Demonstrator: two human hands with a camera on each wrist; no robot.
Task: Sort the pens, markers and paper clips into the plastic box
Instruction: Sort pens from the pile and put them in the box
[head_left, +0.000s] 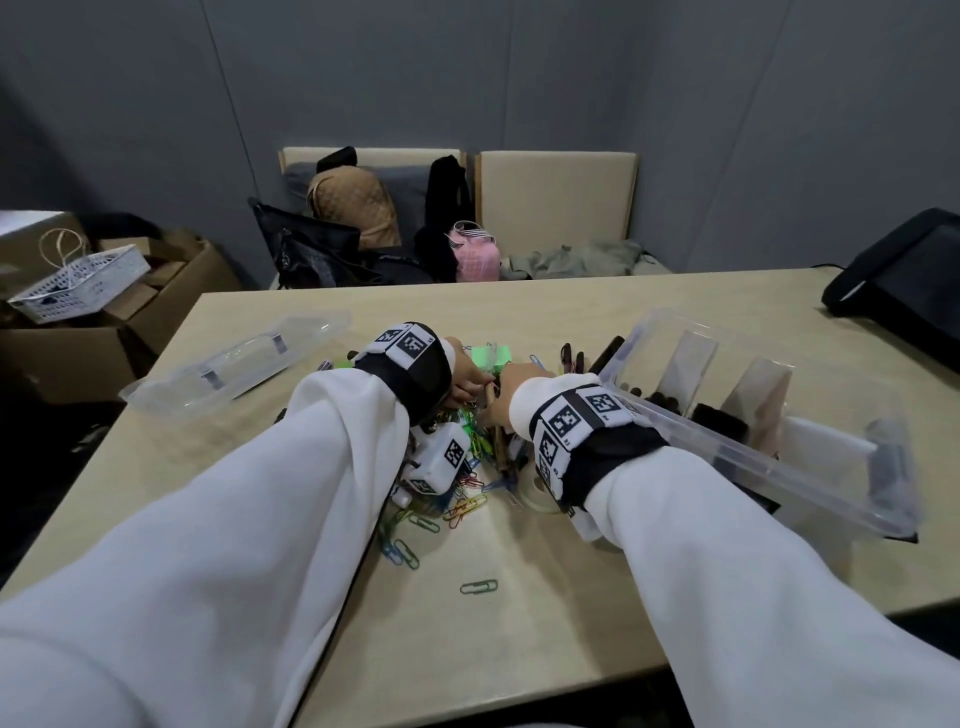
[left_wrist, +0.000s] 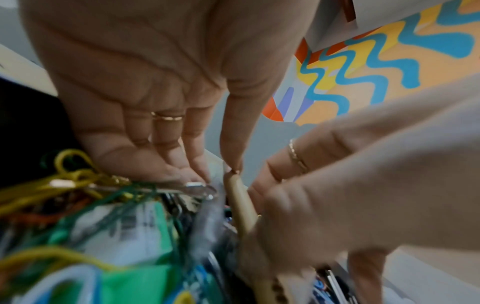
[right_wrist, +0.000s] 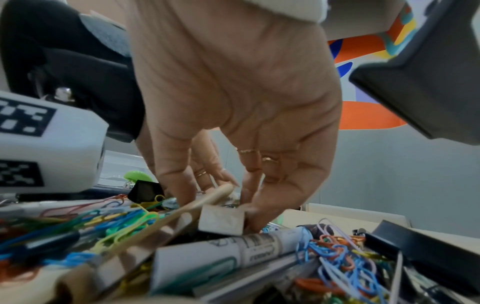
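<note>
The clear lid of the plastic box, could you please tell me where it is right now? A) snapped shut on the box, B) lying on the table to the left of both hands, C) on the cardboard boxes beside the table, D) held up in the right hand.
B: in the head view the clear lid lies flat on the table, left of the left hand, while the plastic box stands open on the right.

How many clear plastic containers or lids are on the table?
2: a lid at the left of the table, the plastic box at its right. None seems hidden.
</note>
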